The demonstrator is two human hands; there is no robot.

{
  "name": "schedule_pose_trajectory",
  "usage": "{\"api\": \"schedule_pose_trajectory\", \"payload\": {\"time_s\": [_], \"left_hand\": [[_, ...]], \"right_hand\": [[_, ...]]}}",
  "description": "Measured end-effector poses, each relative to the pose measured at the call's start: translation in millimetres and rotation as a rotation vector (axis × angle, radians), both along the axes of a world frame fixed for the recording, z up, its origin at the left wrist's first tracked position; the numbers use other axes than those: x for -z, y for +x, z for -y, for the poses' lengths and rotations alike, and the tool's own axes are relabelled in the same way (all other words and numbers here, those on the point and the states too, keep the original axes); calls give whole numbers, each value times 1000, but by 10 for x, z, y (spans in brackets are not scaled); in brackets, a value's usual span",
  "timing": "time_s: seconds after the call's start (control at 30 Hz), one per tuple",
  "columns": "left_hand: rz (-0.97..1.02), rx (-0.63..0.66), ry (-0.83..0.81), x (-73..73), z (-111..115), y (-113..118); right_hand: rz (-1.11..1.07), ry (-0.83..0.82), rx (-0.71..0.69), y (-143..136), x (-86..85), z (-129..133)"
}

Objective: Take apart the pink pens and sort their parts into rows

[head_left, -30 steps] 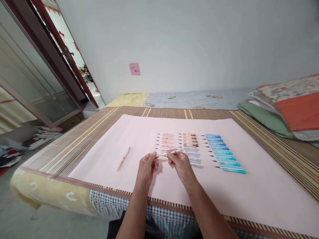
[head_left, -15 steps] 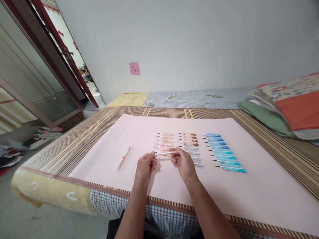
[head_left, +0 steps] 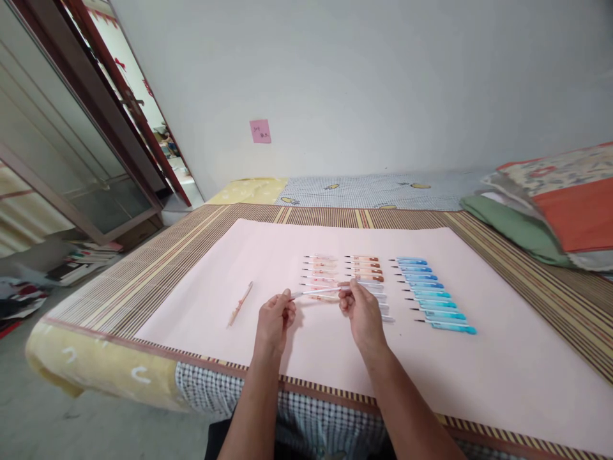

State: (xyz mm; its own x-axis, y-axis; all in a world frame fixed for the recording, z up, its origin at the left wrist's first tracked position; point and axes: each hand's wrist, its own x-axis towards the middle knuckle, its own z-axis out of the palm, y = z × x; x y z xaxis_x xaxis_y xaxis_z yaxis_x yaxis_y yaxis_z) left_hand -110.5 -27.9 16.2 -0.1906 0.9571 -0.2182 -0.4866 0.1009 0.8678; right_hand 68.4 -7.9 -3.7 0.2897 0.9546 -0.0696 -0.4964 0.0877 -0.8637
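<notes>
My left hand (head_left: 276, 319) pinches the left end of a thin white pen refill (head_left: 316, 291). Fingers of my right hand (head_left: 360, 311) are closed on its right end, so it spans level between both hands above the pink paper (head_left: 191, 306). Just behind and beneath it lie pale pink pens (head_left: 320, 271) in a column, partly covered by the refill. Brown and clear pens (head_left: 364, 268) form another column, its lower part hidden by my right hand. Farther right are blue and teal pens (head_left: 431, 294) with dark-tipped white refills. One patterned pen (head_left: 240, 304) lies slanted alone, left of my hands.
Under the paper is a striped mat (head_left: 158, 271) over a bed with checked and yellow bedding (head_left: 119, 370). Folded cushions and a green cloth (head_left: 512, 230) are piled at the right. A pink note (head_left: 260, 131) sticks to the wall; a glass door (head_left: 86, 160) stands left.
My right hand has shifted slightly right, and a longer stretch of the white refill shows between my hands. My left hand has moved slightly left. The pens on the paper lie as before.
</notes>
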Motion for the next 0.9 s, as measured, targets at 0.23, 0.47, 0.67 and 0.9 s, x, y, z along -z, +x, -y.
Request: {"api": "schedule_pose_trajectory", "payload": {"time_s": [0.23,0.47,0.67,0.9], "left_hand": [[8,-12,-9,-24,14,17],[30,-18,7,-27,12,20],[25,-23,3,-15,17,7],[30,-46,2,44,-2,-9]], "right_hand": [[-7,-12,33,24,-29,1],[-21,-21,74,35,-51,-4],[-23,9,99,55,-31,-26],[9,24,141,87,-13,-46]]}}
